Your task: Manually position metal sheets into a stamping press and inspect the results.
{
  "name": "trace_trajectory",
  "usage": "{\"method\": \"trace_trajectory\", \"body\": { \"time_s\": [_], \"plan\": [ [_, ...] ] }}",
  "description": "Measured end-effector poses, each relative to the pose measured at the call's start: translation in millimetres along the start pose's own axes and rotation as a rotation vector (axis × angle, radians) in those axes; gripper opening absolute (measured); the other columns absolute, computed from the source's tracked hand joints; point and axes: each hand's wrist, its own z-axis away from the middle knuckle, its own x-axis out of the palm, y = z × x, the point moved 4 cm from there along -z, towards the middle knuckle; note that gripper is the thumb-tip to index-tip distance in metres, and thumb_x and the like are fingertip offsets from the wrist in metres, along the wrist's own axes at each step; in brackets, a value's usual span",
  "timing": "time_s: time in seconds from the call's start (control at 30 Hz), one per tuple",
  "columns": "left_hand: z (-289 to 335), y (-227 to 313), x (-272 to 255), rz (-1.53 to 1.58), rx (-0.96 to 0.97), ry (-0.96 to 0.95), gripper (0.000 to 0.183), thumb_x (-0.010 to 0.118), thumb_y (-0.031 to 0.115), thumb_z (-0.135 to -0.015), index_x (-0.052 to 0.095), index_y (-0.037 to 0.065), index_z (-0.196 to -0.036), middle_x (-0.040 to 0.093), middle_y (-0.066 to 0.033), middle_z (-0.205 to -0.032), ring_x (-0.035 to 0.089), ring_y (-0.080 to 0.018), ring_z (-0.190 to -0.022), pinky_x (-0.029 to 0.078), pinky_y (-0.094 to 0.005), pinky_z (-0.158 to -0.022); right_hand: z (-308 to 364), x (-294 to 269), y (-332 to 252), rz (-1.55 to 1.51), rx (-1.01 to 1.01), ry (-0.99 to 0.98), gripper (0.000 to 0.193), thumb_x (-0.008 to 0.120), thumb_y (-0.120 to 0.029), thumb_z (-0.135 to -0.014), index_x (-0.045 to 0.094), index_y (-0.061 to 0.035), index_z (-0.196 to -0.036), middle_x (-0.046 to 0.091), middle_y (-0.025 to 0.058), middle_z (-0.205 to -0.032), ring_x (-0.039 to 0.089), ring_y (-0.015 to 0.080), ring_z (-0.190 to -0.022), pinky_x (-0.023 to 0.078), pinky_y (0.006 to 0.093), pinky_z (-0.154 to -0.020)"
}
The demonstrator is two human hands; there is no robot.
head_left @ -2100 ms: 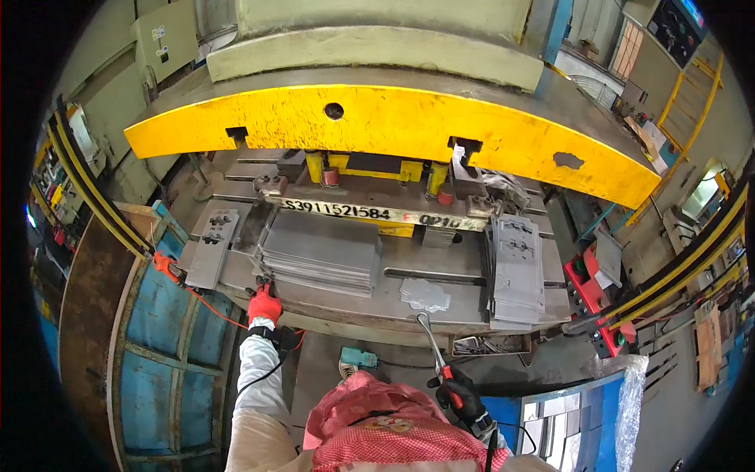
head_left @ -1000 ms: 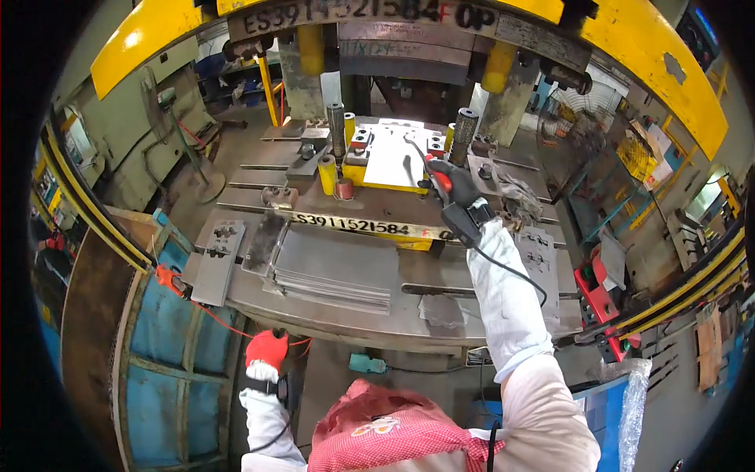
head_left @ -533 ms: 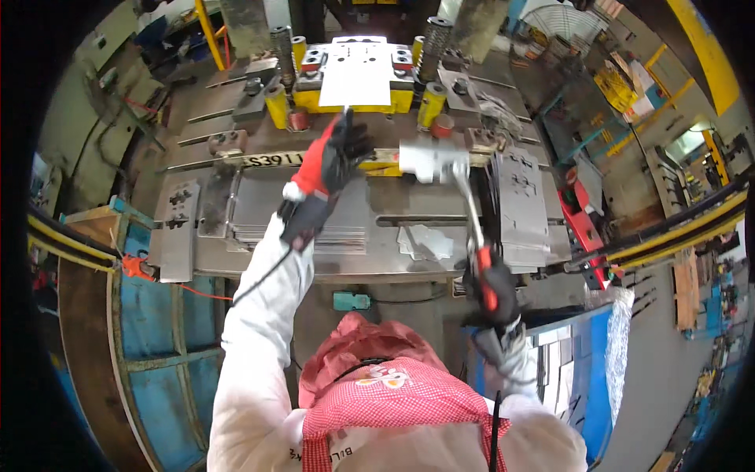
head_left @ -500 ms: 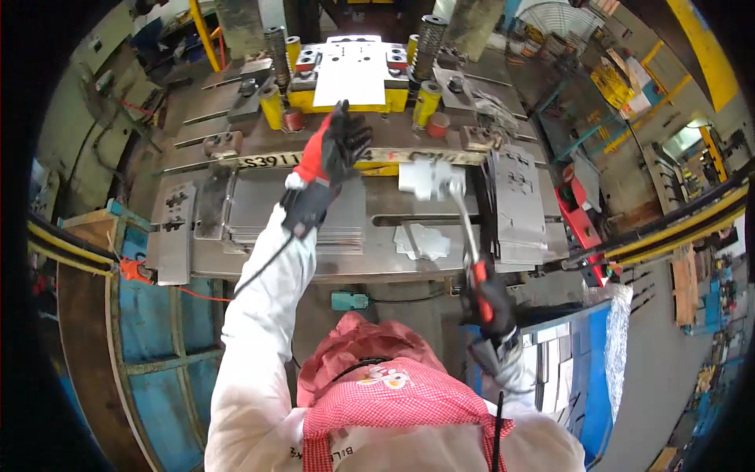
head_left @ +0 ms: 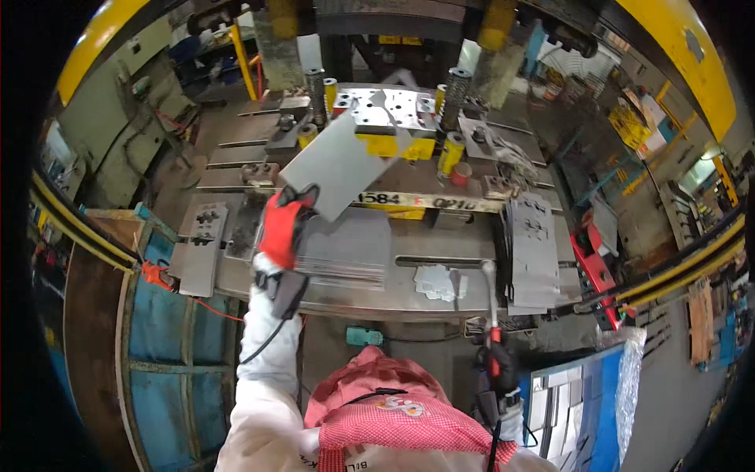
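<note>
My left hand point(head_left: 287, 224), in a red and black glove, grips the lower left edge of a flat grey metal sheet point(head_left: 334, 169). The sheet is tilted in the air over the press bed's front edge, its far end blurred before the die point(head_left: 385, 106). In my right hand point(head_left: 500, 370), gloved in black, is the red and black handle of a long tool point(head_left: 493, 303) with a metal shaft and rounded head. The head is over the table, beside a small pile of cut metal pieces point(head_left: 435, 282), with nothing visible on it.
A stack of plain sheets point(head_left: 346, 252) lies front left on the table. Sheets with cut-outs are stacked at the right point(head_left: 535, 252) and far left point(head_left: 203, 252). Yellow posts point(head_left: 451, 153) and coil springs flank the die. A blue bin point(head_left: 590, 393) stands at lower right.
My left hand has taken hold of a sheet and drawn back leftward; the sheet on the die appears lifted off. The cut piece at the tool's head is off it, and the tool has moved back.
</note>
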Motion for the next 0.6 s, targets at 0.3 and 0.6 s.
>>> {"method": "trace_trajectory", "body": {
  "time_s": [0.3, 0.6],
  "plan": [
    [16, 98, -2, -1.040, -0.092, -0.652, 0.038, 0.067, 0.023, -0.068, 0.060, 0.003, -0.100, 0.055, -0.0104, -0.108, 0.055, -0.0216, -0.094, 0.044, -0.0312, -0.080, -5, 75, -83, 0.540, -0.227, -0.595, 0.074, 0.063, -0.013, -0.066, 0.033, -0.0058, -0.133, 0.057, 0.0070, -0.099, 0.054, 0.0114, -0.075, 0.044, 0.0240, -0.066],
    [-8, 79, 71, -0.821, 0.638, -1.411, 0.024, 0.061, 0.013, -0.068, 0.059, 0.003, -0.089, 0.058, -0.0137, -0.099, 0.054, -0.0299, -0.093, 0.043, -0.0344, -0.080, 7, 101, -51, 0.243, 0.083, -0.765, 0.080, 0.065, -0.030, -0.069, 0.029, -0.0020, -0.134, 0.053, 0.0125, -0.111, 0.054, 0.0157, -0.082, 0.043, 0.0274, -0.073]
  ]
}}
